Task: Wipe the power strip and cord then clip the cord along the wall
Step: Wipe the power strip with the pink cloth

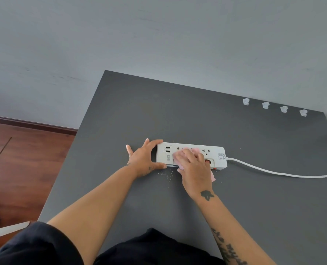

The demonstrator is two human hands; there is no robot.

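A white power strip (218, 155) lies flat in the middle of the dark grey table (139, 104). Its white cord (269, 171) runs off to the right edge of the view. My left hand (143, 157) clamps the strip's left end between thumb and fingers. My right hand (194, 167) presses a pink cloth (179, 154) onto the strip's top face, covering the middle sockets. Several white cord clips (265, 105) sit in a row at the table's far right edge, against the grey wall (158, 35).
Small white crumbs (166, 175) are scattered on the table just in front of the strip. A wooden floor (21, 159) with a dark skirting board lies to the left of the table. A white bar (6, 231) shows at the lower left.
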